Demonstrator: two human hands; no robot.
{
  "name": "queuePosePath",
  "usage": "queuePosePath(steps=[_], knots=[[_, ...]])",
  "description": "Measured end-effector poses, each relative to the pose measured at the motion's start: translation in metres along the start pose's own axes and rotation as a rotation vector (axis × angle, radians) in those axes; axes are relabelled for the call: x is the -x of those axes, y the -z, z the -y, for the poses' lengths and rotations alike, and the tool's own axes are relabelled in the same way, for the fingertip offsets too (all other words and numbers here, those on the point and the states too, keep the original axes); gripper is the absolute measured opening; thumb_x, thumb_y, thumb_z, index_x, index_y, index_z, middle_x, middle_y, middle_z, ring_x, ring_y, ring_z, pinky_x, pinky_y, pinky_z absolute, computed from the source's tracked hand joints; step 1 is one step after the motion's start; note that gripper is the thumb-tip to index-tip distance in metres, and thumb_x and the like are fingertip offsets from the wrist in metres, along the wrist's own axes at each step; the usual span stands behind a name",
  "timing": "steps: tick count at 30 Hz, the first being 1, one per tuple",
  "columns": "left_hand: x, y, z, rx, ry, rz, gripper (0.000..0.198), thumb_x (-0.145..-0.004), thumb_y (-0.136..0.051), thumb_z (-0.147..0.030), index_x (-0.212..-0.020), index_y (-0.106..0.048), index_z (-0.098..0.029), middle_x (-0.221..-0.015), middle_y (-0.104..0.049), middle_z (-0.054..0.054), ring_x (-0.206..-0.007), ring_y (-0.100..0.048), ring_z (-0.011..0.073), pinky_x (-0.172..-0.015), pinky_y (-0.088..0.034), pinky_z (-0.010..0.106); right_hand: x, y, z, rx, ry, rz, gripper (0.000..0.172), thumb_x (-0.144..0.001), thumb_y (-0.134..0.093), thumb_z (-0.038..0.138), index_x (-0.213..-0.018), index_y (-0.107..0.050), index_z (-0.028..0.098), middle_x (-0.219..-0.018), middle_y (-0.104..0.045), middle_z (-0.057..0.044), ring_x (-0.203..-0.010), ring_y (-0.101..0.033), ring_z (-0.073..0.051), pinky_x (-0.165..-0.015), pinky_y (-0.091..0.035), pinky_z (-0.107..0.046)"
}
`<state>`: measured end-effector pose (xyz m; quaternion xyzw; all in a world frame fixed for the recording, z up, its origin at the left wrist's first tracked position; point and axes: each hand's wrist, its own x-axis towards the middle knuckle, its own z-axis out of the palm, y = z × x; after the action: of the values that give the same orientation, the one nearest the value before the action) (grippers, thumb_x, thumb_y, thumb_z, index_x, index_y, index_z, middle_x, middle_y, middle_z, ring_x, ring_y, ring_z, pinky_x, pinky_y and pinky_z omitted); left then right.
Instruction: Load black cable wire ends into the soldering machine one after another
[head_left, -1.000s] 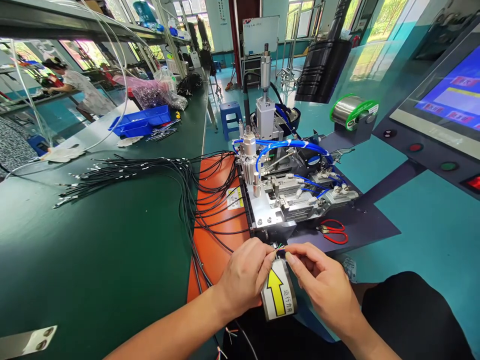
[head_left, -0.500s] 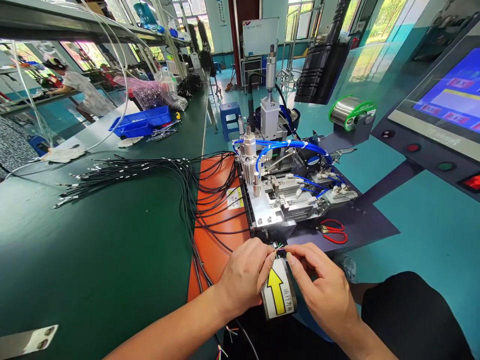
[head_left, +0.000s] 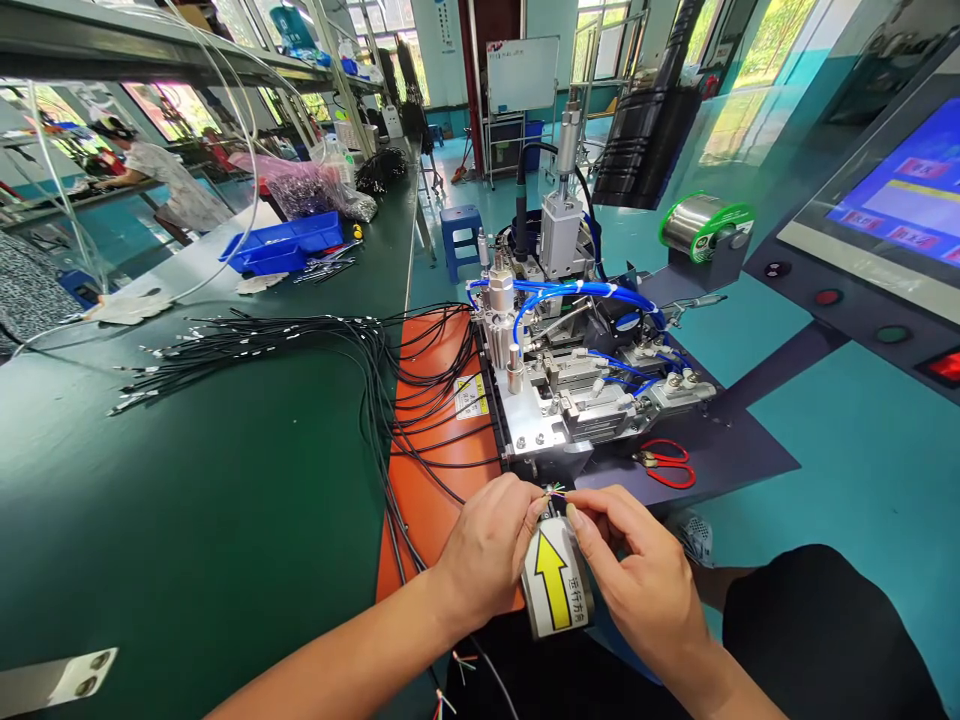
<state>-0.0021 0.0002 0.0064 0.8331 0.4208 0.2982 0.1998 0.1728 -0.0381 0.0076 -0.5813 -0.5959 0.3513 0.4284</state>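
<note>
My left hand (head_left: 487, 535) is closed, its thumb and forefinger pinching a cable end with thin coloured wires (head_left: 555, 491) fanned out at the tip. From the other side my right hand (head_left: 645, 570) pinches at the same wires, fingertips almost touching the left ones. Just below them sits a round metal housing (head_left: 556, 585) bearing a yellow arrow label. Directly ahead stands the bench machine (head_left: 600, 400) with metal clamps and blue air tubes. Black cables (head_left: 435, 400) run from its left side across an orange plate (head_left: 420, 480). The fingers partly hide the wires.
Red-handled cutters (head_left: 670, 463) lie on the dark base at right. Behind them are a solder wire spool (head_left: 709, 228) and a control panel (head_left: 892, 230). More black cables (head_left: 255, 340) and a blue tray (head_left: 285, 243) rest on the green bench (head_left: 225, 500). A person (head_left: 169, 180) sits far left.
At the back of the machine, the upright cylinder unit has shifted right. My right fingertips have moved slightly left, and the coloured wires now look more spread. My left hand has barely moved.
</note>
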Motion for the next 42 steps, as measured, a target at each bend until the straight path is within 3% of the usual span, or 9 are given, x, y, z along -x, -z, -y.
queuePosePath(steps=[6,12,20,23,28,35,42], knots=[[0.001,-0.001,0.002,0.004,0.011,0.001,0.025,-0.103,-0.037,-0.022,-0.095,-0.060,-0.016,-0.082,-0.059,0.004,-0.073,-0.054,0.0161,-0.066,-0.045,0.029,-0.001,-0.003,0.000,-0.007,0.024,-0.041,0.014,-0.096,-0.056,0.029,-0.098,-0.068,0.022,-0.088,-0.063,-0.003,-0.073,-0.060,-0.016,-0.066,-0.049,-0.027],[0.001,0.000,0.001,0.021,0.026,0.002,0.024,-0.102,-0.039,-0.022,-0.096,-0.061,-0.015,-0.083,-0.059,0.005,-0.075,-0.055,0.0164,-0.067,-0.046,0.029,-0.001,-0.004,0.000,-0.014,0.009,-0.045,0.014,-0.097,-0.056,0.029,-0.100,-0.068,0.022,-0.088,-0.064,-0.003,-0.074,-0.060,-0.016,-0.067,-0.049,-0.027],[0.000,-0.002,0.001,-0.031,-0.019,-0.005,0.024,-0.102,-0.039,-0.023,-0.092,-0.060,-0.016,-0.079,-0.057,0.003,-0.070,-0.052,0.0158,-0.064,-0.043,0.029,-0.007,-0.002,-0.004,0.049,0.147,-0.134,0.014,-0.094,-0.058,0.022,-0.105,-0.067,0.021,-0.089,-0.059,-0.002,-0.069,-0.057,-0.014,-0.064,-0.048,-0.027],[0.000,-0.003,0.002,-0.041,-0.047,-0.023,0.024,-0.102,-0.040,-0.022,-0.091,-0.060,-0.016,-0.077,-0.057,0.003,-0.069,-0.050,0.0158,-0.063,-0.041,0.029,-0.018,0.004,0.002,0.090,0.156,-0.040,0.016,-0.095,-0.058,0.024,-0.108,-0.066,0.022,-0.091,-0.057,-0.003,-0.071,-0.054,-0.014,-0.063,-0.046,-0.028],[-0.001,-0.003,0.002,-0.071,-0.080,-0.029,0.022,-0.101,-0.042,-0.021,-0.090,-0.061,-0.016,-0.075,-0.056,0.003,-0.069,-0.049,0.0168,-0.063,-0.040,0.030,-0.032,0.010,0.011,0.144,0.238,0.125,0.013,-0.097,-0.053,0.019,-0.091,-0.065,0.019,-0.088,-0.053,-0.004,-0.080,-0.054,-0.017,-0.072,-0.045,-0.031],[0.001,-0.003,0.003,-0.018,-0.092,-0.020,0.018,-0.099,-0.046,-0.019,-0.104,-0.064,-0.016,-0.086,-0.056,0.006,-0.077,-0.052,0.0172,-0.068,-0.044,0.029,-0.034,0.015,0.010,0.169,0.213,0.196,0.018,-0.098,-0.049,0.019,-0.083,-0.059,0.019,-0.085,-0.054,-0.003,-0.079,-0.053,-0.018,-0.069,-0.043,-0.032],[0.000,-0.002,0.002,-0.112,-0.190,0.047,0.024,-0.100,-0.042,-0.019,-0.087,-0.062,-0.013,-0.080,-0.057,0.007,-0.072,-0.050,0.0174,-0.065,-0.043,0.030,-0.037,0.015,0.009,0.225,0.247,0.278,0.021,-0.098,-0.046,0.021,-0.080,-0.057,0.019,-0.085,-0.053,-0.004,-0.075,-0.052,-0.018,-0.067,-0.042,-0.032]])
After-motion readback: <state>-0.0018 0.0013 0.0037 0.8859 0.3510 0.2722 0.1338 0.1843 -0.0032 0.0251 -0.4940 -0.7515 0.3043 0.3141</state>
